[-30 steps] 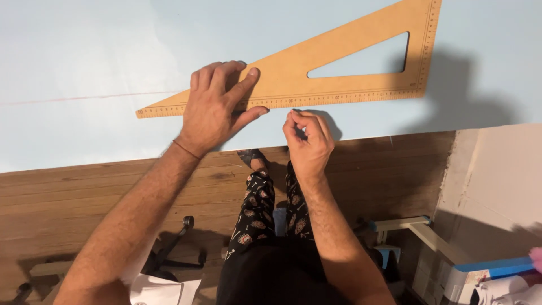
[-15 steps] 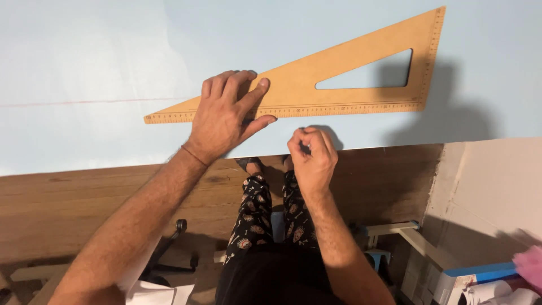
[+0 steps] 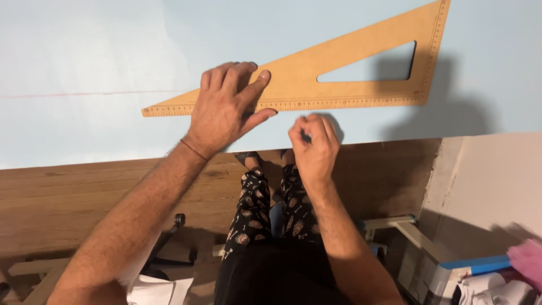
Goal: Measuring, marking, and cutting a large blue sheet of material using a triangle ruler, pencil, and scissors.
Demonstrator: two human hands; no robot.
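On the pale blue sheet point(image 3: 84, 51), the left hand point(image 3: 228, 107) is pressing flat, fingers spread, on the wooden set square point(image 3: 350, 68), which is sitting slightly lower and further right in view than half a second ago. Just below its ruled edge, the right hand point(image 3: 313, 144) is pinching a small dark marking tool point(image 3: 306, 136), mostly hidden by curled fingers. Patterned trousers point(image 3: 271, 209) are showing beneath.

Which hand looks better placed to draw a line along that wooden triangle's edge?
Probably the right hand: it pinches a pen just below the wooden triangle edge, while the left hand lies flat on it.
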